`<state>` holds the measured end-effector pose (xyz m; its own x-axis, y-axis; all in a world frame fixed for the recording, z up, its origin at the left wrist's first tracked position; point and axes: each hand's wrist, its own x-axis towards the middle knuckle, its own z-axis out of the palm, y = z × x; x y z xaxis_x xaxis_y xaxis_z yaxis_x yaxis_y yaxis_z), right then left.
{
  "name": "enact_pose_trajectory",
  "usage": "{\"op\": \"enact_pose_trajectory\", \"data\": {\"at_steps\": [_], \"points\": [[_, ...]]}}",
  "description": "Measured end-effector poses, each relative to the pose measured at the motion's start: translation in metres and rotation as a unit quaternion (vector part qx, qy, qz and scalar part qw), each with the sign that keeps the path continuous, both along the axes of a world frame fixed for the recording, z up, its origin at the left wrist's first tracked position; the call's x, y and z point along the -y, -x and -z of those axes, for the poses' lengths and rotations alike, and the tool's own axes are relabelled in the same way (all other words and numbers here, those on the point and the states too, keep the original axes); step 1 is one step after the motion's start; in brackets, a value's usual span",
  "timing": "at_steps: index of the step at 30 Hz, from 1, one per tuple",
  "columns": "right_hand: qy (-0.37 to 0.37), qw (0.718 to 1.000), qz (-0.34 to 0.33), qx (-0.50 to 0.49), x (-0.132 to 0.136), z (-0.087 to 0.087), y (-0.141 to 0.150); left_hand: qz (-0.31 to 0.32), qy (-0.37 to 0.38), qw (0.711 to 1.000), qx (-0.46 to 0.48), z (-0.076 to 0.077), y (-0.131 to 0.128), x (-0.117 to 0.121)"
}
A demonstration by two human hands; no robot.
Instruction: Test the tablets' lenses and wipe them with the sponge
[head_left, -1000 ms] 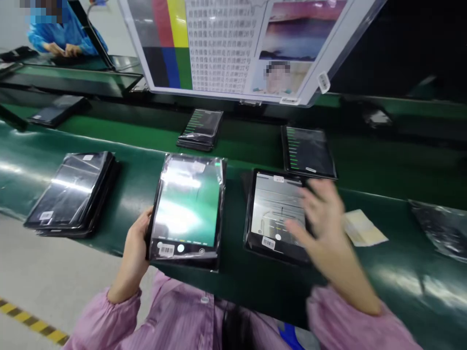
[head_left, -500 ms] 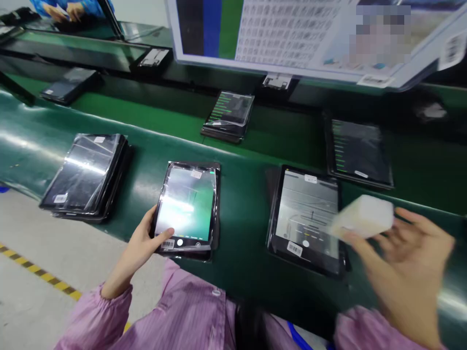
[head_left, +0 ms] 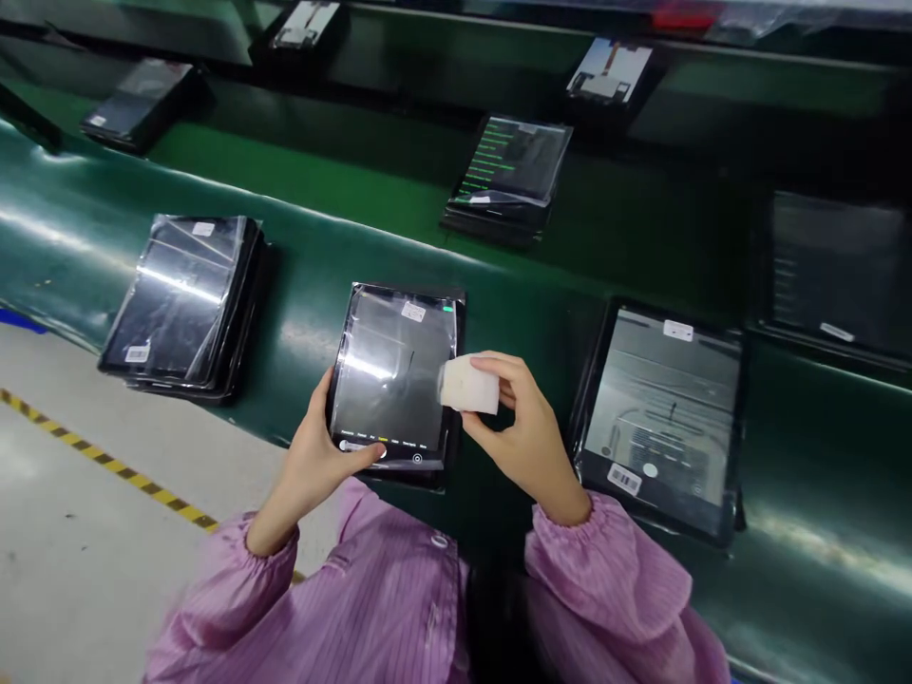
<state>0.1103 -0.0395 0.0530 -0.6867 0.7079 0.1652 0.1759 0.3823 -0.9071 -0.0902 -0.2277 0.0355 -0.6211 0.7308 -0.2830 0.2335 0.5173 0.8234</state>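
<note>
My left hand grips the lower left edge of a tablet, its thumb on the screen near the round shutter button. A camera view with a grey picture fills that screen, with a barcode sticker near the top. Another dark edge shows beneath the tablet. Between thumb and fingers, my right hand pinches a white block, foam-like in look. The block is at the tablet's right edge; whether it touches the glass I cannot tell. To the right lies a second lit tablet, also showing a camera view.
A stack of film-wrapped tablets lies left on the green bench. Behind the bench edge, a green strip carries a tablet with green lines, a dark tablet and another stack. White-backed parts lie farther back.
My right hand has brought the white block leftward from the right tablet to the tablet in my left hand. That screen's bright green-white picture has turned grey. The view has tilted down.
</note>
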Motion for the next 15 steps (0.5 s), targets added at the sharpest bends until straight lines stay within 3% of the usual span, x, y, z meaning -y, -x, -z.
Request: {"op": "enact_pose_trajectory", "data": {"at_steps": [7,10,13,15], "points": [[-0.011,1.000,-0.003,0.002,0.000,0.002,0.000,0.046,-0.062,0.996,0.037,0.002,0.007,0.008],[-0.026,0.999,-0.007,0.018,0.002,0.002,0.003,0.064,-0.055,0.996,0.031,0.003,0.014,0.010],[-0.060,0.998,-0.012,0.033,0.005,-0.011,-0.001,0.072,-0.011,0.997,-0.005,-0.005,0.026,0.009],[-0.110,0.993,0.009,0.043,0.002,-0.029,-0.017,0.084,0.046,0.992,-0.087,-0.019,0.039,0.008]]}}
